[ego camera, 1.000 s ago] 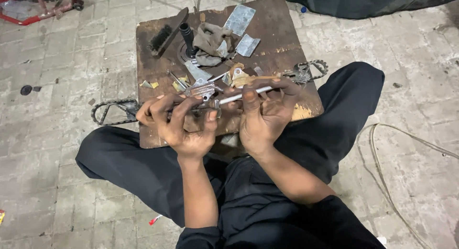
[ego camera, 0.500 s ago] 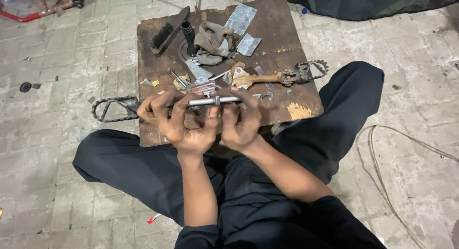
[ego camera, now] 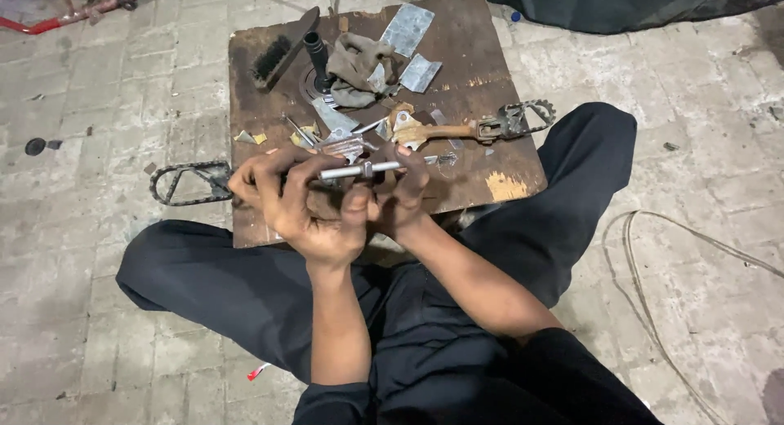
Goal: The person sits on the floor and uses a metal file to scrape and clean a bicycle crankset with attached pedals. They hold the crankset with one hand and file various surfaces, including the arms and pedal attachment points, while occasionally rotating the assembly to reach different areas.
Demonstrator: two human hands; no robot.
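Both hands on a metal rod, held level above the worktop (ego camera: pixel 506 160).

The metal rod (ego camera: pixel 359 170) runs 9-to-3 o'clock; left hand (ego camera: pixel 298 209) wraps its 9 o'clock end, right hand (ego camera: pixel 400 198) pinches the 3 o'clock stretch (thumbs nearly touching), both grips closed on it.

Your left hand (ego camera: pixel 298 204) and right hand (ego camera: pixel 400 192) hide the middle of the metal rod (ego camera: pixel 359 170), and the small parts behind stay too cluttered to identify.

Loose black trousers (ego camera: pixel 245 286) are worn, and a dark top with sleeves pushed back above the elbows (forearms left bare). No gloves, rings or watch are seen on either hand (ego camera: pixel 306 209).
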